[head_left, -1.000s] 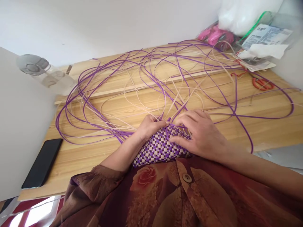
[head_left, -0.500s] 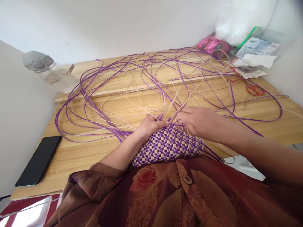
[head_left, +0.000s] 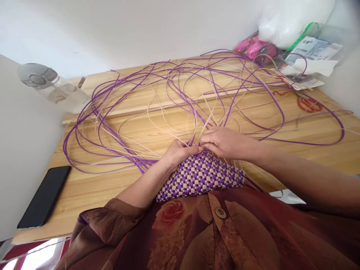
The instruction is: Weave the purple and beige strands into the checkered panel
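A woven piece (head_left: pixel 203 172) in purple and cream checks rests against my body at the table's front edge. My left hand (head_left: pixel 180 153) is closed on its upper left edge, thumb on top. Close beside it, my right hand (head_left: pixel 218 141) pinches at the top edge, where the unwoven strips come out; my fingers cover the exact strip held. Long loose purple strips (head_left: pixel 81 144) and cream strips (head_left: pixel 153 123) fan out from the weave over the table in wide loops.
A black phone (head_left: pixel 45 197) lies at the left. Behind it stands a clear bottle with a grey lid (head_left: pixel 39 77). Orange-handled scissors (head_left: pixel 309 105), papers (head_left: pixel 315 48) and a pink bagged item (head_left: pixel 257 47) sit at the back right. A wooden ledge (head_left: pixel 135 108) crosses the table (head_left: pixel 92 191).
My right hand has moved left, close against my left hand. A purple strip on the right has swung into a new loop. The view has shifted slightly.
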Demonstrator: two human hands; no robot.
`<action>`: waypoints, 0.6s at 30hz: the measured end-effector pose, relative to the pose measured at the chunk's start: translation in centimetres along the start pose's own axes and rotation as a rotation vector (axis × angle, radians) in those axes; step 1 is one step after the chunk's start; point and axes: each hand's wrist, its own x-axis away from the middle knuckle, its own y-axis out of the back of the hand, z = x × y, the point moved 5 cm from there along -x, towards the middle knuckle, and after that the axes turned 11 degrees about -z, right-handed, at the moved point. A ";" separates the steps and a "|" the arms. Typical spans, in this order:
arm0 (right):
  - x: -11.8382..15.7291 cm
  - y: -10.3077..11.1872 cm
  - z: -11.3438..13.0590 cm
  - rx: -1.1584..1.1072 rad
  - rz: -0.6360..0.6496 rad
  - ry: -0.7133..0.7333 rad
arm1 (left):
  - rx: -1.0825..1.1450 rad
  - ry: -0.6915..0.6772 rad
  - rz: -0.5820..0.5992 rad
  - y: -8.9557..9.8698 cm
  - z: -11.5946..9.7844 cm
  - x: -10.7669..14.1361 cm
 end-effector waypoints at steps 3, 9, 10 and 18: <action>1.1 1.5 0.0 0.085 -0.322 -0.021 | 0.017 0.008 -0.016 0.2 -0.1 0.0; 4.2 2.1 0.1 0.007 -0.232 -0.186 | 0.050 0.108 -0.009 0.2 0.2 0.1; 4.6 2.0 0.2 -0.050 -0.164 -0.237 | 0.047 0.118 -0.018 0.2 0.2 0.1; 3.4 2.7 2.5 -0.854 -0.161 -0.431 | 0.011 -0.006 -0.007 0.3 -0.3 0.1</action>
